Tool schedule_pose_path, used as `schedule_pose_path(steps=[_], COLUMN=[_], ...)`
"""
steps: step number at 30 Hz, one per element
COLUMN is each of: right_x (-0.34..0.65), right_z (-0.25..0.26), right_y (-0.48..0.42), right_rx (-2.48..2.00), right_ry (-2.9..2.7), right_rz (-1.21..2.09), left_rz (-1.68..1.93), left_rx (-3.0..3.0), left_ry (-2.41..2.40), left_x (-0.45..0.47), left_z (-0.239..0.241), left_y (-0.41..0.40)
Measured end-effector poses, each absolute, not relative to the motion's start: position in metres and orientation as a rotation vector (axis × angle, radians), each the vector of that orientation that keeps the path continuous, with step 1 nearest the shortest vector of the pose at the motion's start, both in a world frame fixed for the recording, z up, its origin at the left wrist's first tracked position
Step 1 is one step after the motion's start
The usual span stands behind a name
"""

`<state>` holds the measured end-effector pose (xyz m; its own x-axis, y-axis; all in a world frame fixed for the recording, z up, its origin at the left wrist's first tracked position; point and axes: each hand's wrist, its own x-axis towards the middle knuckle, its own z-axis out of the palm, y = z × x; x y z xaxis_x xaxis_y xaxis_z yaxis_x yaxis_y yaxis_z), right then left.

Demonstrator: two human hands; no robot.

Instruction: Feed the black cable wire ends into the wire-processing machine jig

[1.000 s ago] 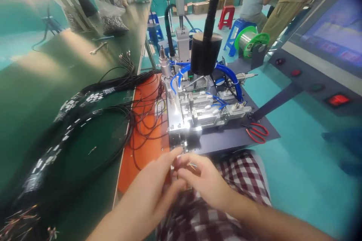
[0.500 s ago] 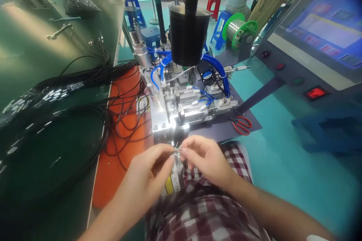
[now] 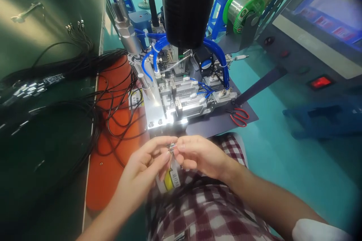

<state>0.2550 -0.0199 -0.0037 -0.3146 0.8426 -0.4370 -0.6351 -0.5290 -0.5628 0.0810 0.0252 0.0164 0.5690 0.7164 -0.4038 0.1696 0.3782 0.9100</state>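
In front of the machine, my two hands meet at the fingertips around a cable end with thin coloured wires (image 3: pixel 171 146). My left hand (image 3: pixel 148 160) pinches the cable end between thumb and index finger. From the other side, my right hand (image 3: pixel 202 154) has its thumb and index finger closed on the fine wires, its other fingers curled below. The fingers partly cover the wires and a small shiny piece among them. Just beyond stands the metal machine (image 3: pixel 183 101) with blue air tubes (image 3: pixel 217 51).
Black cables (image 3: pixel 113 113) lie over the orange board (image 3: pixel 104 184) at left. Red-handled pliers (image 3: pixel 240 117) rest on the dark base plate. A black cylinder (image 3: pixel 189 7) hangs overhead. A green solder wire spool (image 3: pixel 243 9) and a control panel (image 3: pixel 311 52) stand at right.
The view has tipped down and shifted slightly. My right hand has turned flatter and come closer to my left fingertips, still pinching the wires. My left hand keeps its hold.
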Motion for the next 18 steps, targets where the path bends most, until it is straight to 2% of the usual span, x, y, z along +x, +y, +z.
schedule_pose_path(steps=[6, 13, 18], right_x=[0.255, 0.244, 0.245], right_z=[-0.008, -0.007, -0.005], right_y=[-0.014, -0.022, -0.027], right_rx=[-0.738, -1.044, -1.123], right_ry=[-0.319, -0.689, -0.822], right_rz=[2.103, 1.666, 1.572], left_rz=[0.325, 0.369, 0.400], left_rx=[1.011, 0.992, 1.048], left_ry=[0.871, 0.907, 0.994], left_x=[0.073, 0.073, 0.074], left_z=[0.012, 0.012, 0.007], left_y=[0.031, 0.029, 0.026])
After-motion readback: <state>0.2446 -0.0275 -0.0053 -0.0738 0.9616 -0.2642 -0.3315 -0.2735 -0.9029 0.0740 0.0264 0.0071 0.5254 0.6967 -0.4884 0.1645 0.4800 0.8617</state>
